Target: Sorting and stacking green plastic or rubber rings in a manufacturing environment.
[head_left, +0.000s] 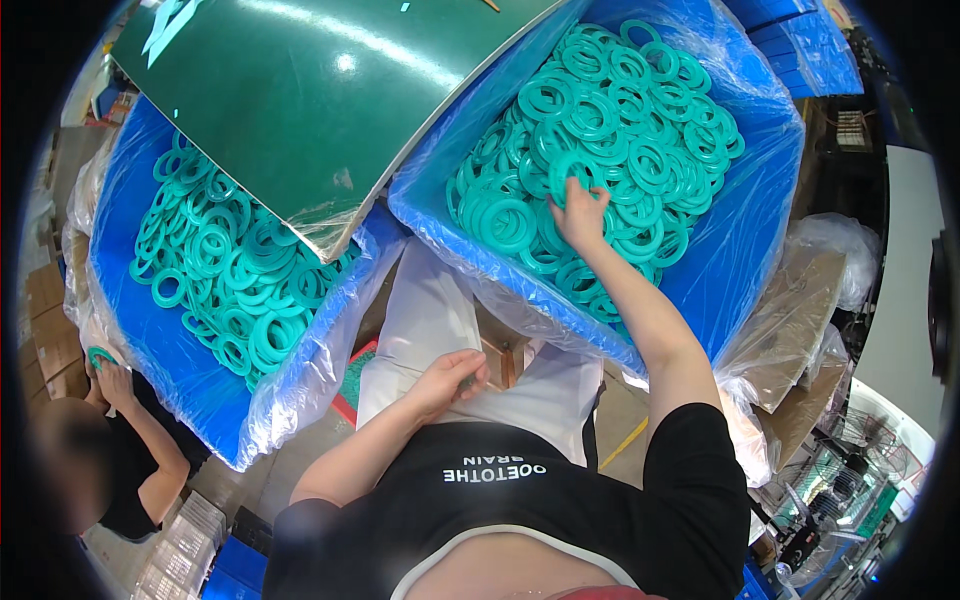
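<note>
My right hand (580, 215) reaches into the right blue bin, its fingers and thumb at the near edge of a teal plastic ring (559, 170) on top of the heap. The fingers look closed on that ring's rim. Around it lie many more teal rings (650, 165), piled loosely and overlapping. Above my lap, my left hand (452, 384) is loosely curled, with no object visible in it. The right bin (745, 240) has clear plastic film along its walls and rim.
Another film-lined blue bin (125, 285) of teal rings stands at the left. A green-topped table (270, 110) juts between the bins. At far left a co-worker's hands (112, 382) hold a teal piece. A fan (850, 480) and cardboard (800, 310) are at right.
</note>
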